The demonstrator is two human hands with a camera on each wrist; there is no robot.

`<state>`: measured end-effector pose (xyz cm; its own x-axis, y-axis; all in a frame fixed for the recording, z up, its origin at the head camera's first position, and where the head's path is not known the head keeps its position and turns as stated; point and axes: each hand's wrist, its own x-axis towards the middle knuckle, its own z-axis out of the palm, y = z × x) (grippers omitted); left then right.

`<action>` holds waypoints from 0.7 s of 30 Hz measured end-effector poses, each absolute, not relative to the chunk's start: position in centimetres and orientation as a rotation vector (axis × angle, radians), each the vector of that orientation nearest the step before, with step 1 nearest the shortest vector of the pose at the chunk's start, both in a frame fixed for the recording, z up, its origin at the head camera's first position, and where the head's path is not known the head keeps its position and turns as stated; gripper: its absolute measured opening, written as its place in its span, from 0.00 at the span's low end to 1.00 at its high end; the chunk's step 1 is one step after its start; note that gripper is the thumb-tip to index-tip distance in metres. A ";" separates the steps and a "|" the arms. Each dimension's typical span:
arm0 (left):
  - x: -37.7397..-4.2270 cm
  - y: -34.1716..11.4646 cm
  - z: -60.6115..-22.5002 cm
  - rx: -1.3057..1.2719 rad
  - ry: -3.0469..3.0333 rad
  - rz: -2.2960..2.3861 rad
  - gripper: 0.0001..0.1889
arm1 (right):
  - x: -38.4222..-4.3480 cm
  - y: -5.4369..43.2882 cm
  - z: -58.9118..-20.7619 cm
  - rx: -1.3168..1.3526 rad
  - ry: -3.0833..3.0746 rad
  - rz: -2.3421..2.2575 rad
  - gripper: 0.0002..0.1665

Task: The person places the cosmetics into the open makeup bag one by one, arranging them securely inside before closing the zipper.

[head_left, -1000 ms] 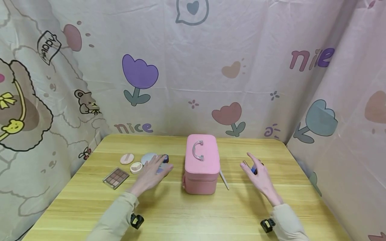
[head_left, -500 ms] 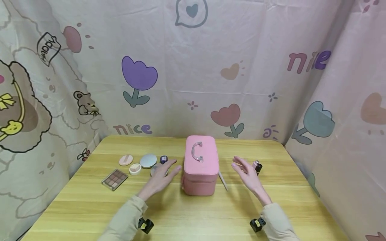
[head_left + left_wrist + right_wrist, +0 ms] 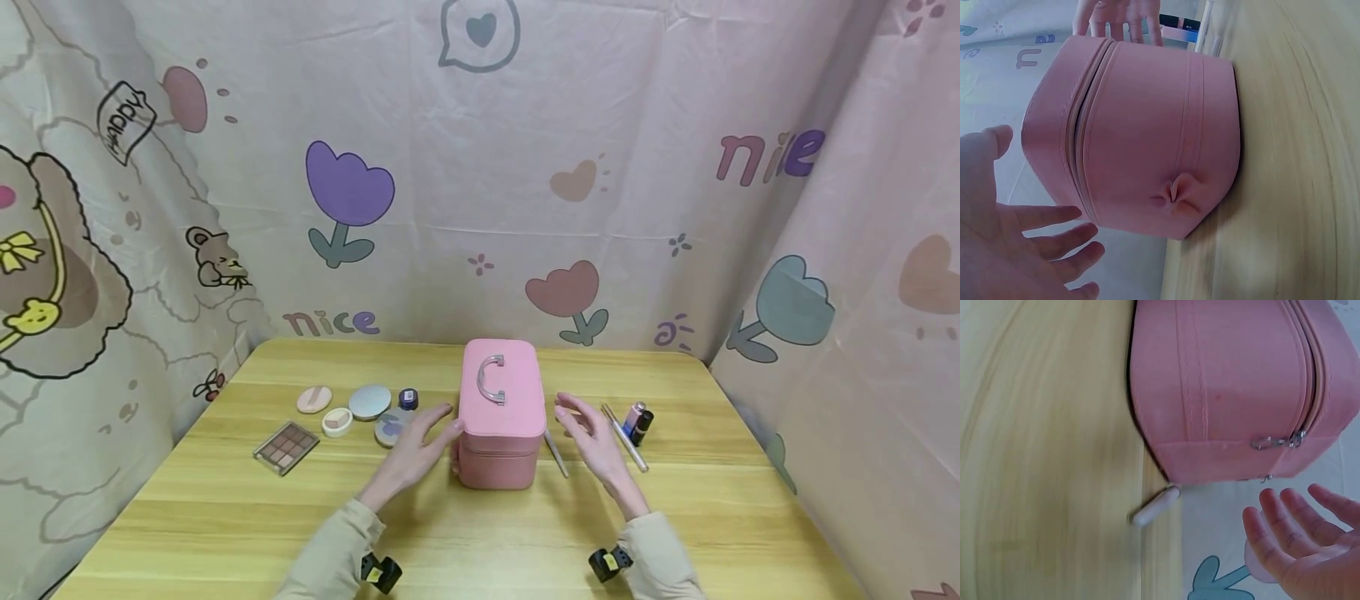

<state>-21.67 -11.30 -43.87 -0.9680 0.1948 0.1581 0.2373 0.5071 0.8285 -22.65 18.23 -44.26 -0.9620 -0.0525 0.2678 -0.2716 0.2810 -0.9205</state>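
A pink cosmetic case with a silver carrying handle stands upright in the middle of the table, its lid down. My left hand is at the case's left side, fingers spread and holding nothing. In the left wrist view a pink bow decorates the case wall, with the fingertips near the lid seam. On the other side my right hand hovers a little apart from the case, its fingers relaxed. The right wrist view shows a zipper pull on the seam close to those fingers.
Left of the case lie an eyeshadow palette, a powder puff, a small round pan, round compacts and a dark blue jar. Rightward are a white pen-like stick, a slim silver tube and a black-capped tube.
Both hands have moved inward toward the pink cosmetic case, the left from over the compacts, the right from over the tubes. The case has stayed in place.
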 end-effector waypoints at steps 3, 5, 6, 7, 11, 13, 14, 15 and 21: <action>-21.5 -11.0 -44.0 -0.371 -2.685 -1.492 0.33 | -22.6 17.7 -44.2 0.291 -2.345 1.776 0.27; -21.4 -10.8 -44.0 -0.364 -2.682 -1.500 0.34 | -22.6 17.5 -44.2 0.286 -2.337 1.797 0.28; -21.3 -10.8 -44.0 -0.363 -2.680 -1.501 0.34 | -22.5 17.4 -44.2 0.289 -2.331 1.809 0.28; -21.3 -10.7 -44.0 -0.364 -2.678 -1.500 0.34 | -22.5 17.2 -44.2 0.281 -2.329 1.821 0.28; -21.1 -10.4 -44.0 -0.367 -2.668 -1.496 0.33 | -22.3 16.8 -44.4 0.278 -2.326 1.844 0.29; -21.0 -10.3 -44.0 -0.370 -2.662 -1.493 0.33 | -22.2 16.6 -44.5 0.277 -2.323 1.855 0.29; -20.9 -10.2 -44.1 -0.374 -2.659 -1.494 0.33 | -22.1 16.5 -44.6 0.277 -2.320 1.864 0.29; -20.9 -10.2 -44.1 -0.378 -2.655 -1.494 0.33 | -22.1 16.4 -44.6 0.274 -2.317 1.874 0.29; -20.9 -9.9 -44.3 -0.404 -2.630 -1.509 0.34 | -21.9 16.0 -44.8 0.249 -2.307 1.913 0.29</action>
